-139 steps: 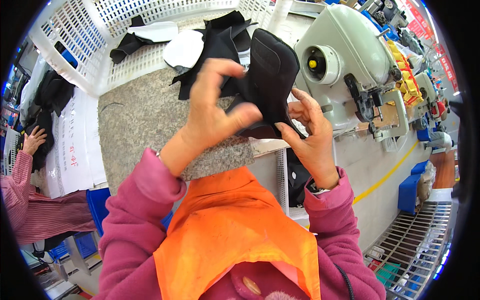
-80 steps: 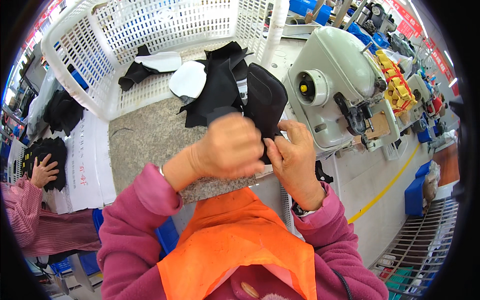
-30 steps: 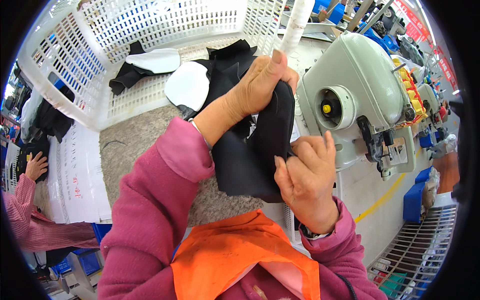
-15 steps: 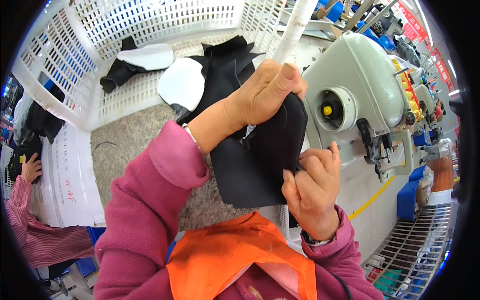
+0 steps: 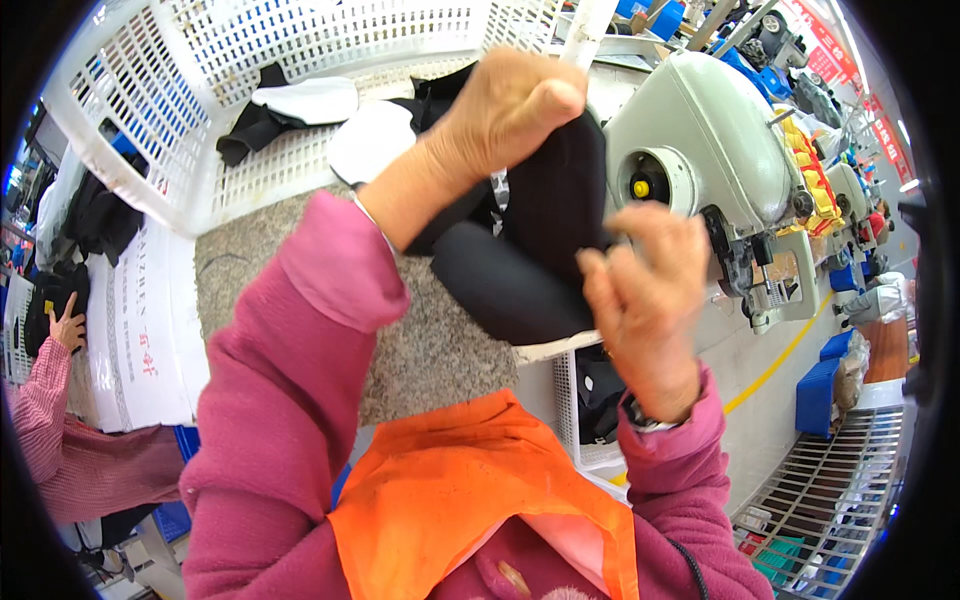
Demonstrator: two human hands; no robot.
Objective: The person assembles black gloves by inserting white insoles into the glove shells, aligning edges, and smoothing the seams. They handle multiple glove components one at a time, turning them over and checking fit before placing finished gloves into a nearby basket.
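My left hand (image 5: 512,110) grips the top of a black sewn fabric piece (image 5: 555,190), its fingers closed and its thumb along the upper edge. The piece hangs in front of me, with a rounded fold bulging at its lower left and a small shiny pale patch near its middle. At the piece's right edge is my right hand (image 5: 650,300), smeared by motion. Its fingers look curled in, thumb and forefinger near the edge, and whatever they hold cannot be made out.
A white plastic crate (image 5: 190,130) holds black pieces and white rounded pieces (image 5: 372,140). Beneath is a grey mottled worktop (image 5: 420,350). A pale green sewing machine (image 5: 700,140) stands at right. Another person's hand (image 5: 67,325) rests on black material at far left.
Both hands have moved upward, carrying the black fabric piece up with them. Its lower flap now curls instead of hanging flat. The right hand has also shifted slightly right.
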